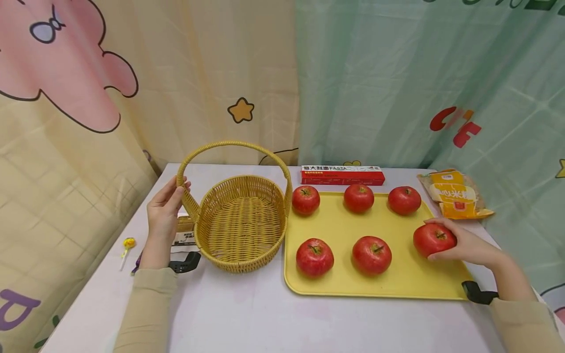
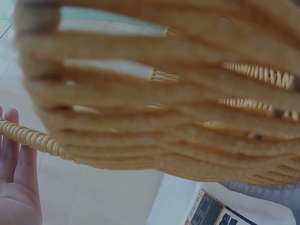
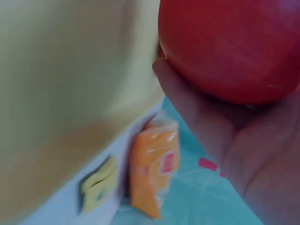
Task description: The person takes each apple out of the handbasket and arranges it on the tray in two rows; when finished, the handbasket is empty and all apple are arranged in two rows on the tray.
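While the right hand (image 1: pixel 463 245) curls its fingers and thumb around a red apple (image 1: pixel 434 239) at the front right corner of the yellow tray (image 1: pixel 397 287), the left hand (image 1: pixel 164 213) rests against the handle (image 1: pixel 229 145) of the wicker basket (image 1: pixel 240 223) where the handle meets the basket's left side, fingers held close together and nearly straight. The right wrist view shows the apple seated in the palm, with the fingers wrapped under it. Five more apples sit on the tray: three along the back row (image 1: pixel 358 197) and two in front (image 1: pixel 372 255). The basket stands just left of the tray on the white table (image 1: pixel 247 314). A red pasta box (image 1: pixel 342 175) lies behind the tray, an orange snack packet (image 1: pixel 454 193) lies near its back right corner, and a lollipop (image 1: pixel 127 244) lies left of the left hand.
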Demonstrator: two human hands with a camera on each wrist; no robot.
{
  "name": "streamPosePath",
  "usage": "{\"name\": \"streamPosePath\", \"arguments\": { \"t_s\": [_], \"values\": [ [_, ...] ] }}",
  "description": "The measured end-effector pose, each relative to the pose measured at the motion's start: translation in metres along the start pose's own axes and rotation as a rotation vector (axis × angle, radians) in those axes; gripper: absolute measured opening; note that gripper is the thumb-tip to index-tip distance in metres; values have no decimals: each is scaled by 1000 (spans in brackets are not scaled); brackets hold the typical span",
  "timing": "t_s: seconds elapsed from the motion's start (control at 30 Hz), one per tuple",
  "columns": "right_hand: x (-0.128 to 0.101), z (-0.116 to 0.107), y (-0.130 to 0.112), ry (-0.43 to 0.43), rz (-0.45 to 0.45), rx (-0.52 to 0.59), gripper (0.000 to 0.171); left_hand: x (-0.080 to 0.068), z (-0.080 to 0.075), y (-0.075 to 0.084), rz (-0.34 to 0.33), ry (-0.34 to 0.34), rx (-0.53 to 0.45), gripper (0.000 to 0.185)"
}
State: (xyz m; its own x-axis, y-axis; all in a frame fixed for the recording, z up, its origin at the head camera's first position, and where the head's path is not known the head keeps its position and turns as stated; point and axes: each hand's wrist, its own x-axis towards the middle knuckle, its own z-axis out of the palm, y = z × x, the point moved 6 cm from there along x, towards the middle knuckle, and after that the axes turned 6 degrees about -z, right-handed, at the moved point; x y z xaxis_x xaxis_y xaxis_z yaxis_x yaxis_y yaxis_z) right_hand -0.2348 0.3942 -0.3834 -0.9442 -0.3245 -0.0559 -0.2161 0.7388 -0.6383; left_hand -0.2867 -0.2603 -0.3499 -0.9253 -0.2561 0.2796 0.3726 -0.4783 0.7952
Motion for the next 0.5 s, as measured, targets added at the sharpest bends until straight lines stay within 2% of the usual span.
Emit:
{"name": "streamPosePath", "arguments": {
  "t_s": [0.2,0.5],
  "values": [
    [-7,10,14,-23,43,21,81,0,0,-1,-10,13,9,33],
    [-6,19,10,-30,55,39,83,-1,-1,0,-17,26,10,33]
  ]
}}
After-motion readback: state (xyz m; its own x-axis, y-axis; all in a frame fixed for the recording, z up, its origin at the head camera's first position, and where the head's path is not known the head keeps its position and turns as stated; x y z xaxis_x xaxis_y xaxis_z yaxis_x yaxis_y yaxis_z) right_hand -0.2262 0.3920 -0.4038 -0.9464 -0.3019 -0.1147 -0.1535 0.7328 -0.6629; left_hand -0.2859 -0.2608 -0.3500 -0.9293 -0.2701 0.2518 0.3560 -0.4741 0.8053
